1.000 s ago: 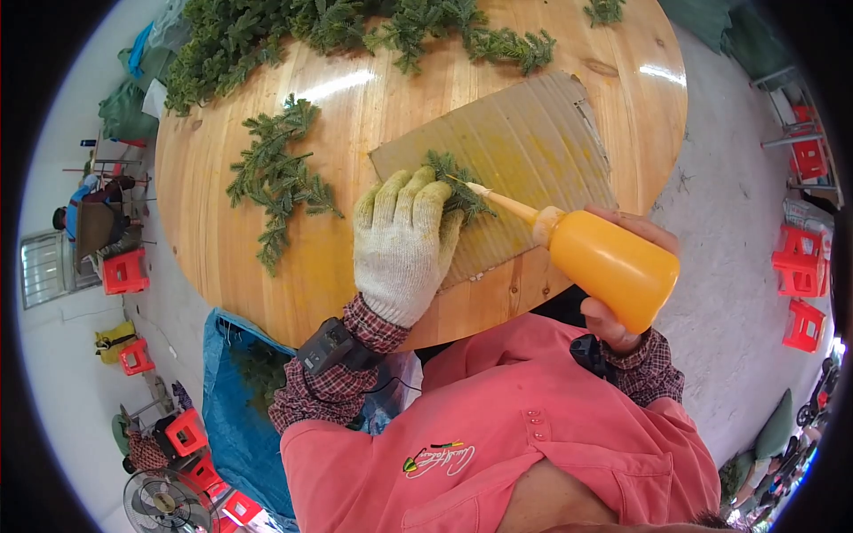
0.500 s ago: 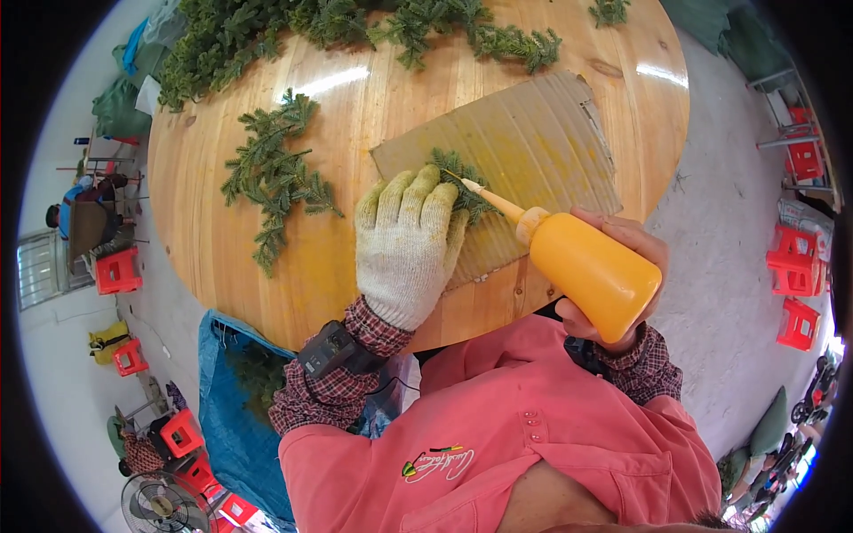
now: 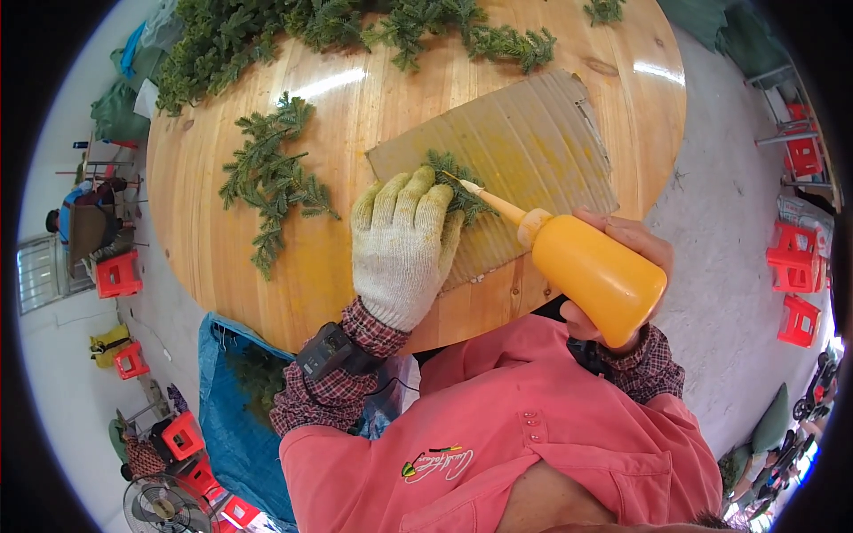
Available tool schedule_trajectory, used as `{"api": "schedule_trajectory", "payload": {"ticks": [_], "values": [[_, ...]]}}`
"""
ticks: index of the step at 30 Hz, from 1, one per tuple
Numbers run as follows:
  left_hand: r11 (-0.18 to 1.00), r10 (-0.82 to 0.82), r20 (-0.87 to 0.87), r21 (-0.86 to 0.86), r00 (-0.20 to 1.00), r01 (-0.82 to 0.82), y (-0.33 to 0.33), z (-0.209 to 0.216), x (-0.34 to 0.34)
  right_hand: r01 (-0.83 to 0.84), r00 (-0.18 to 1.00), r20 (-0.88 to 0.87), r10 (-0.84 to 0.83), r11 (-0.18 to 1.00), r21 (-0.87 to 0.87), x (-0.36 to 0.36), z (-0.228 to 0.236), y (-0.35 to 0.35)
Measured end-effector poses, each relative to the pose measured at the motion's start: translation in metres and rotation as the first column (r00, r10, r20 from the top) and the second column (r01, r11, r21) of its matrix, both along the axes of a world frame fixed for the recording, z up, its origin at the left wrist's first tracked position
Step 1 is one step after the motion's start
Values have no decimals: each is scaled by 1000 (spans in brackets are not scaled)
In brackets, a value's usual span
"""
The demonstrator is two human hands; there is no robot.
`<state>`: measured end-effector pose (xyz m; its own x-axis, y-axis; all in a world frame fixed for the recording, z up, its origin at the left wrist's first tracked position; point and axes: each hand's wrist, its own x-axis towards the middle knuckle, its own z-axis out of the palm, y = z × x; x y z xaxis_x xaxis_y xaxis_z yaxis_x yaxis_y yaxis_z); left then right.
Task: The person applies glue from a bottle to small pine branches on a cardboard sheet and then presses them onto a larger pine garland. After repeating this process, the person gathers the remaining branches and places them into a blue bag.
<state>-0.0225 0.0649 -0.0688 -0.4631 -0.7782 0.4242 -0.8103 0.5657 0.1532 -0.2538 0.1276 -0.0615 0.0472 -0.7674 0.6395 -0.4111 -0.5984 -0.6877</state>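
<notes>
On a sheet of yellow-stained corrugated cardboard [image 3: 542,133] lies a small green fir sprig [image 3: 455,171]. My left hand [image 3: 402,240], in a white knit glove with yellow-stained fingertips, grips the sprig at its left side; the fingertips partly hide it. In my bare right hand [image 3: 653,253] is a tilted yellow squeeze bottle [image 3: 597,277], the fingers wrapped round its body. Its thin pale nozzle points left, with the tip over the needles of the sprig. Left of the glove a larger fir branch [image 3: 274,182] rests on the wooden table [image 3: 200,240].
A heap of fir branches [image 3: 218,53] covers the table's far left, trailing rightward, with a loose sprig [image 3: 606,11] at the far edge. A blue bag [image 3: 222,400] with greenery stands below the near left edge. Red stools [image 3: 795,258] and a fan [image 3: 160,506] are around the room.
The right hand and bottle have shifted slightly right and down, the nozzle tip still at the sprig. The left hand keeps its hold with almost no movement.
</notes>
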Motion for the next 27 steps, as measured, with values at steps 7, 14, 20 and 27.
{"api": "schedule_trajectory", "payload": {"ticks": [7,14,20,27], "values": [[1000,-3,-9,10,1000,3,-2,-2,1,36,999,-8,-36,999,36,2,-3,-4],[1000,1,-6,14,1000,-1,-2,0,1,-18,1000,11,17,1000,10,2,-1,-7],[1000,-4,-10,16,1000,4,-2,-1,1,13,1000,-6,-13,1000,4,2,-2,-4],[1000,-10,-19,9,1000,11,-1,1,1,-13,1000,13,13,1000,16,-7,5,3]]}}
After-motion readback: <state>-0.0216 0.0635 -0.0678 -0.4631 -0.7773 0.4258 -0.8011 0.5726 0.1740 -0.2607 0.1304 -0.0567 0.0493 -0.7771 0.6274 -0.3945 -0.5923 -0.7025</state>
